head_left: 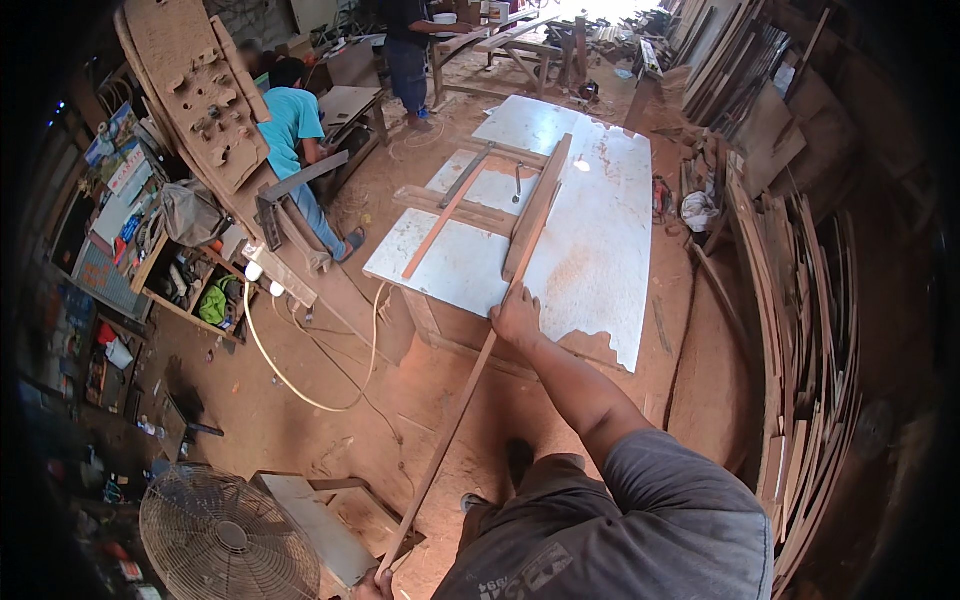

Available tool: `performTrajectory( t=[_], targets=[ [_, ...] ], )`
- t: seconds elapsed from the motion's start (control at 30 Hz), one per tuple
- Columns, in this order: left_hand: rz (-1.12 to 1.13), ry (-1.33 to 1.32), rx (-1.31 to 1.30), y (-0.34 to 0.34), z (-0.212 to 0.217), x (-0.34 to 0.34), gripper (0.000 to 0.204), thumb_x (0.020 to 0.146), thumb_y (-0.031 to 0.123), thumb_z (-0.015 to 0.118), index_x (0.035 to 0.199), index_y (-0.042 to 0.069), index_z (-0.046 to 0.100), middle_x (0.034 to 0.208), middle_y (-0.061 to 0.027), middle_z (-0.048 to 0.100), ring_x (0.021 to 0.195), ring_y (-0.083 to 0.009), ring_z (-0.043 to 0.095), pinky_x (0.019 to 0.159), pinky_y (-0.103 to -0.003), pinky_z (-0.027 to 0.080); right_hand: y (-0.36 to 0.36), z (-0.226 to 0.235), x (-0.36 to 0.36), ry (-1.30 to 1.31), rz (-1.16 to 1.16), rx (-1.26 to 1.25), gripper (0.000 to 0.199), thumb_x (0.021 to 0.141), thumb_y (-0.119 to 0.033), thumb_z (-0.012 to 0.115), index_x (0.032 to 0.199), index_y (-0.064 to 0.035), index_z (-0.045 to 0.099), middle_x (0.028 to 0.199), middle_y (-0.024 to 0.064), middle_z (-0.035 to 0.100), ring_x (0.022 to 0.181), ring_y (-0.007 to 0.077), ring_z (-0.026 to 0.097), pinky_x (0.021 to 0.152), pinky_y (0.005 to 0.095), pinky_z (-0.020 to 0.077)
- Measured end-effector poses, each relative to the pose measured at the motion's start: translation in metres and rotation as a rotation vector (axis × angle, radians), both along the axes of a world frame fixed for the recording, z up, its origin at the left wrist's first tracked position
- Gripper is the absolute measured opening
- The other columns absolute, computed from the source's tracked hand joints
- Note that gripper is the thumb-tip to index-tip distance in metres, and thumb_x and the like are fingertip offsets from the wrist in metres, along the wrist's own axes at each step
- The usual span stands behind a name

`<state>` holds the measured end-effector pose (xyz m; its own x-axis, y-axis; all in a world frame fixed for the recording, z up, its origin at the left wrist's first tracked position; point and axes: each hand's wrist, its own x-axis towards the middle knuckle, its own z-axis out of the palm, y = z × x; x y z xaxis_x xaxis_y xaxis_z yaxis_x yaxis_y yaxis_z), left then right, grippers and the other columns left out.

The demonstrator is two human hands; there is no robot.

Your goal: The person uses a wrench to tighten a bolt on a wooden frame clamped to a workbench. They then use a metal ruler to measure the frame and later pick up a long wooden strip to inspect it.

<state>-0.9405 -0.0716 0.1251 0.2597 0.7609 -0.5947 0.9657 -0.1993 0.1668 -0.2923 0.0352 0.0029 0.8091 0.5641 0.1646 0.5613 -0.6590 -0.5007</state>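
At the far left, a cluttered shelf point(150, 250) holds tools and bags. Near it, at the lower left, a round fan point(225, 540) stands on the dusty floor point(330, 420), and a pale cable point(290, 375) loops across the floor toward the workbench.

The left hand point(372, 585) shows only partly at the bottom edge. It closes around the near end of a long thin wooden strip point(445, 430). The strip runs diagonally up and to the right, from that hand to the near edge of the white workbench top point(600, 240).

The right hand point(517, 318) rests on the strip where it meets the bench edge, palm down. Whether its fingers wrap the strip or only press on it cannot be told.

On the bench, a wider plank point(537, 210) lies in line with the strip, and a second thin strip point(440, 222) lies to its left.

Judged step: the strip is being fed onto or aligned on the bench. The next move calls for both hands to advance together, keeping the strip straight and supported.

At the right, stacked boards point(810, 330) lean against the wall.
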Motion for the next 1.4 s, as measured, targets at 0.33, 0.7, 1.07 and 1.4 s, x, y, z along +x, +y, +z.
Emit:
performTrajectory(
  t=[0.33, 0.7, 1.07, 1.4],
  targets=[
    [-0.003, 0.005, 0.043, 0.003, -0.030, 0.010, 0.048, 0.105, 0.045, 0.059, 0.132, 0.007, 0.068, 0.106, -0.0279, 0.074, 0.099, -0.0479, 0.071, 0.077, -0.055, 0.058, -0.003, 0.030, 0.004, 0.195, 0.001, -0.007, 0.086, 0.094, -0.044, 0.068, 0.147, 0.0132, 0.031, 0.142, 0.0360, 0.052, 0.139, 0.0503, 0.046, 0.119, 0.0638, 0.0279],
    [-0.028, -0.150, 0.272, 0.003, -0.017, 0.056, 0.036, 0.102, 0.043, 0.062, 0.100, 0.009, 0.073, 0.078, -0.0205, 0.072, 0.079, -0.0463, 0.071, 0.072, -0.056, 0.054, -0.075, 0.037, -0.193, 0.416, 0.250, -0.131, 0.110, 0.096, -0.054, 0.068, 0.160, 0.0173, 0.013, 0.168, 0.0373, 0.018, 0.160, 0.0475, 0.013, 0.129, 0.0608, 0.0088],
    [-0.039, -0.152, 0.237, 0.011, -0.019, 0.095, 0.044, 0.104, 0.049, 0.055, 0.104, 0.008, 0.072, 0.084, -0.0230, 0.073, 0.085, -0.0481, 0.071, 0.077, -0.059, 0.054, -0.054, 0.022, -0.165, 0.308, 0.207, -0.181, 0.110, 0.096, -0.048, 0.066, 0.159, 0.0191, 0.007, 0.168, 0.0386, 0.014, 0.160, 0.0501, 0.008, 0.128, 0.0644, 0.0065],
    [-0.004, -0.088, 0.162, 0.018, -0.025, 0.125, 0.056, 0.105, 0.058, 0.048, 0.112, 0.008, 0.071, 0.091, -0.0253, 0.074, 0.093, -0.0488, 0.072, 0.080, -0.059, 0.055, -0.047, 0.026, -0.132, 0.239, 0.230, -0.186, 0.108, 0.094, -0.047, 0.065, 0.160, 0.0175, 0.010, 0.169, 0.0366, 0.016, 0.160, 0.0496, 0.009, 0.128, 0.0656, 0.0039]
  ],
)
